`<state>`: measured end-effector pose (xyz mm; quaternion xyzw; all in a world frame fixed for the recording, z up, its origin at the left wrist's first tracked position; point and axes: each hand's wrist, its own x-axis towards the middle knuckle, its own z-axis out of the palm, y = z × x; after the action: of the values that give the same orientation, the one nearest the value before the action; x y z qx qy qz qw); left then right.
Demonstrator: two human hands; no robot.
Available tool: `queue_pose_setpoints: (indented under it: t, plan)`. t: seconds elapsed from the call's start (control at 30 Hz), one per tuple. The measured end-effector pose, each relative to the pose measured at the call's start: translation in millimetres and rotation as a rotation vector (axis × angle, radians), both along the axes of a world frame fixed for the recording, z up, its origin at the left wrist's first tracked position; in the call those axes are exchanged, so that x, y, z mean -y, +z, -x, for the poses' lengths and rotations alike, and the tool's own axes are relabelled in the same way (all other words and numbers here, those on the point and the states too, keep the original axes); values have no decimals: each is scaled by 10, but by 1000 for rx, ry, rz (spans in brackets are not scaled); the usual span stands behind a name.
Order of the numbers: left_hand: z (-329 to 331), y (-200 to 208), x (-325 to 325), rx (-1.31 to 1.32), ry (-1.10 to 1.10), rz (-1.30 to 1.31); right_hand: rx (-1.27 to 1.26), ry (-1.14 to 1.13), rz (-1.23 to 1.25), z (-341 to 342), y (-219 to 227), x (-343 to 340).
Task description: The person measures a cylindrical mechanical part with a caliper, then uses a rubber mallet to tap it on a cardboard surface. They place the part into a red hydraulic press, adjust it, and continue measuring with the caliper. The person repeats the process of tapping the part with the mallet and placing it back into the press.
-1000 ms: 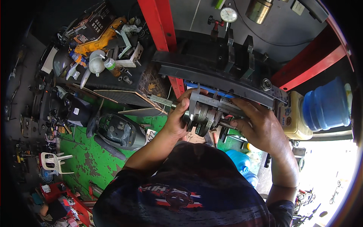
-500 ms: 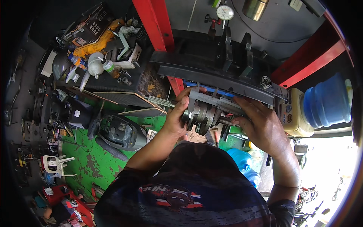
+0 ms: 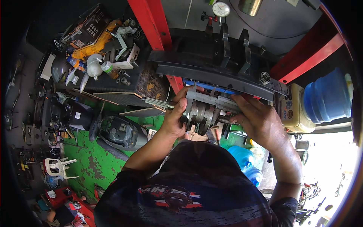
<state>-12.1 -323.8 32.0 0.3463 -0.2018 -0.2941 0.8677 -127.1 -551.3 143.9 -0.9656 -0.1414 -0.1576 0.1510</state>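
In front of my chest, my left hand (image 3: 175,119) is closed round a metal crankshaft (image 3: 202,117). Its splined end sticks out to the left past my fingers. A steel vernier caliper (image 3: 211,100) lies across the top of the crankshaft's webs, jaws pointing away from me. My right hand (image 3: 262,125) grips the caliper's right part, with its thumb close to the shaft's right end. Whether the caliper's jaws touch the webs on both sides I cannot tell.
Just beyond stands a black steel press beam (image 3: 211,73) between red posts (image 3: 151,24). It carries metal blocks (image 3: 245,51), a bearing ring (image 3: 264,78) and a dial gauge (image 3: 221,9). A cluttered bench (image 3: 147,81) is at left; a blue water jug (image 3: 327,97) stands right.
The surroundings have shifted slightly in view as my head moved. Both hands keep their grip on the crankshaft and the caliper, with hardly any change between them.
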Motion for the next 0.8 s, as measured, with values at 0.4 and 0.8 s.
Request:
queue_pose_setpoints:
  t: [0.4,0.8]
  plan:
    - [35,111,-121,119,15,-17,123,78,54,10,5,-41]
    - [55,111,-164,159,31,-19,131,114,49,38,56,-73]
